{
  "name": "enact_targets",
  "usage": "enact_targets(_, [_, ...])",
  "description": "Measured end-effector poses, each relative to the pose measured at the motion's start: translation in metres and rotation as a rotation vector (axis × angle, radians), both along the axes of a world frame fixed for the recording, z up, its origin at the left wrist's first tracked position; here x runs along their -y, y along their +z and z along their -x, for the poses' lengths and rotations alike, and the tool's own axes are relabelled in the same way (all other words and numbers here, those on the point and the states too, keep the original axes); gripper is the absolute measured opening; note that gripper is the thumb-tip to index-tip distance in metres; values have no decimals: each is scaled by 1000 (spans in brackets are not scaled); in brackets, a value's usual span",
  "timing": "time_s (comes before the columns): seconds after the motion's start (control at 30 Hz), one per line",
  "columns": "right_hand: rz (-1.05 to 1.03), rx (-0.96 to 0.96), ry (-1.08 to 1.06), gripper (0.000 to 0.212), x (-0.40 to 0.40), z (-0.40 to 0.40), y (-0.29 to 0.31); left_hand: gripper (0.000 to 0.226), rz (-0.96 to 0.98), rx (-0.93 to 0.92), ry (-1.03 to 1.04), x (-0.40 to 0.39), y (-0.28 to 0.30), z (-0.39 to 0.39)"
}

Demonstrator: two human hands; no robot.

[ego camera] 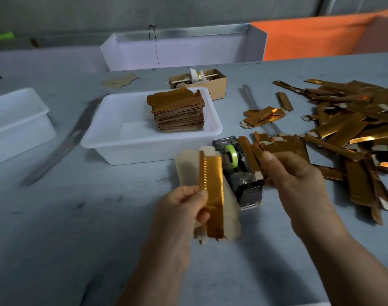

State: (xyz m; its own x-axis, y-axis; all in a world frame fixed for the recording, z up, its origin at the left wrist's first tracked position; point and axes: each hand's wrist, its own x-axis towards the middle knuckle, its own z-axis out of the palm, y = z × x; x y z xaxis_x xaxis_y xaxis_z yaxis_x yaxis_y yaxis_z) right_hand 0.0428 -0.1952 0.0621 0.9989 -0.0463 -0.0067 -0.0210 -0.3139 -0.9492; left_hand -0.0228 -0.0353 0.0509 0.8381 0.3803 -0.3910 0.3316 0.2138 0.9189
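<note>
A: What sits on the grey desk (78,217)?

B: In the middle, a white plastic tub (113,140). A second white tub (18,115) stands at the left edge, well apart from it.

A: And farther back?

B: Just beyond the middle tub, an open cardboard box (220,88). Left of that lies a flat brown cardboard cut-out (120,81).

A: The right side?

B: A loose heap of gold carton blanks (351,129), spreading from far to near. A small bunch of blanks (263,117) lies between heap and tub, with a single gold strip (285,100) just beyond it.

A: Nearer?

B: A black tape dispenser (246,184) with a green roll, near the tub's near right corner. Dark smears (73,138) streak the desk left of the tub.
</note>
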Motion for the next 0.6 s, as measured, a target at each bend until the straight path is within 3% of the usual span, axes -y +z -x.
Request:
enact_targets(0.13, [148,-154,125,12,7,-12,-13,4,-38,-6,42,-5,-5,-7])
enact_targets(0.6, [93,-275,130,15,-6,-20,-17,3,79,-49,-40,13,-4,-19])
